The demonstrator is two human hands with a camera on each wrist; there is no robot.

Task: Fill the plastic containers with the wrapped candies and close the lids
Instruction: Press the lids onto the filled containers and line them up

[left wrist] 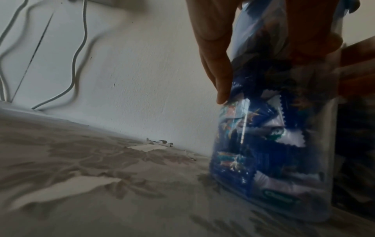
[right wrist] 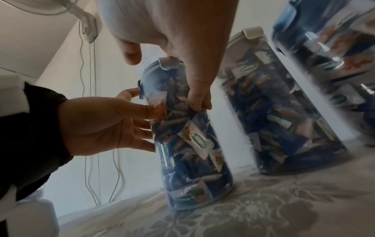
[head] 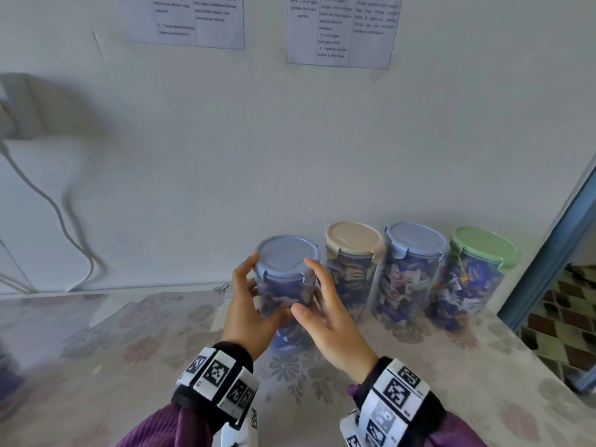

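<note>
Both hands on the blue-lidded container (head: 283, 279) near the table's (head: 483, 398) back edge: left hand (head: 248, 304) fingers wrapped round its side, right hand (head: 325, 311) spread against the other side. Probably steadying it into line beside three closed, candy-filled containers (head: 416, 272) along the wall.

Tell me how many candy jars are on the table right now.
4. One blue-lidded jar sits between the left hand and right hand; beside it along the wall stand a beige-lidded jar, another blue-lidded jar and a green-lidded jar. All lids are on.
</note>
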